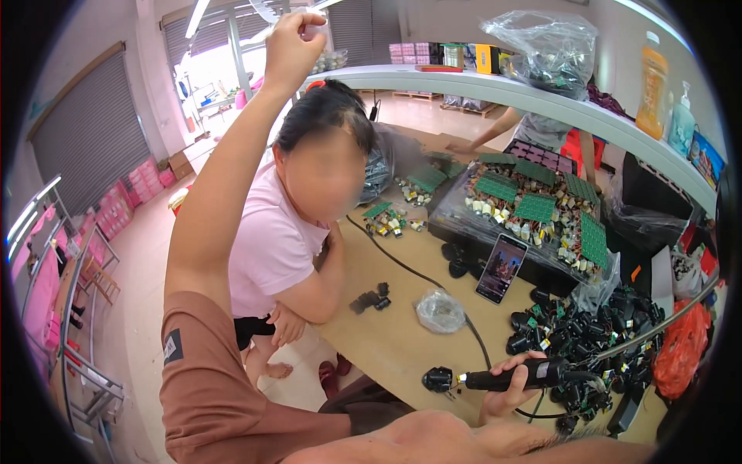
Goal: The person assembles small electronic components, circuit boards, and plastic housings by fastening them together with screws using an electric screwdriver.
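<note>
My left hand (295, 50) is raised high at the upper left, in front of the shelf's far end. Its fingers are curled together near something clear and whitish that is too small to make out. Low on the right, my right hand (506, 387) wraps around a black corded electric screwdriver (533, 377), held almost level and pointing left. Just off the screwdriver's tip, a small round black housing (438, 379) lies on the tan tabletop (371, 332); whether they touch is unclear. Beyond the hand sits a clear plastic bag of small parts (440, 311).
A phone (502, 267) leans against a black tray (479, 240) heaped with green circuit boards (535, 207). Many black assemblies (572, 340) pile up at right beside a red bag (682, 352). A person in pink (270, 247) leans at the table's left. Overhead runs a white shelf (433, 80).
</note>
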Tool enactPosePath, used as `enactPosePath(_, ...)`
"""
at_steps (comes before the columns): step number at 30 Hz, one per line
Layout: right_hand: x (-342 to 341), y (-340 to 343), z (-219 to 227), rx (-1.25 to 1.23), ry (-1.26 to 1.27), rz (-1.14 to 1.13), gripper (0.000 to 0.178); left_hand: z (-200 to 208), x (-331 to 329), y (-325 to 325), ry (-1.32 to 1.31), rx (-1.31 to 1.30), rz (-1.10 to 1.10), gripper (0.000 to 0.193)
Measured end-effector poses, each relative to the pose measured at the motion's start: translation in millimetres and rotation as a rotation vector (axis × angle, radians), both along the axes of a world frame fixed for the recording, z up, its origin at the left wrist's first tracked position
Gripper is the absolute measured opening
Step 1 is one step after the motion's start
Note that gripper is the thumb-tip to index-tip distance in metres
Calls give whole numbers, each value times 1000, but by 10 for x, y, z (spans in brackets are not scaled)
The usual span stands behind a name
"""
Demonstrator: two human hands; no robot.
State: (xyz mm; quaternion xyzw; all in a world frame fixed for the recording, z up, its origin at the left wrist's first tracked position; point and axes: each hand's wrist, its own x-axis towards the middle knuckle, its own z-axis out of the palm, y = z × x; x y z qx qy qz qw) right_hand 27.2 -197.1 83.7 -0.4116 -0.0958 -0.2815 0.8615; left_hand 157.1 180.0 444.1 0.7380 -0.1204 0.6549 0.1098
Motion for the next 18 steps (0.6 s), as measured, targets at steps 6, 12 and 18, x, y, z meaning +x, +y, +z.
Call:
enactPosePath(6, 2, -1, -45, -28, -43, 10, 36, -61, 16, -3, -112, 169, 190, 21)
enactPosePath(12, -5, -8, -24, -10, -11, 31, 37, -95, 36, 95, -113, 228, 148, 21)
enactPosePath(18, -33, -33, -52, -34, -35, 27, 35, -150, 40, 14, -70, 205, 149, 22)
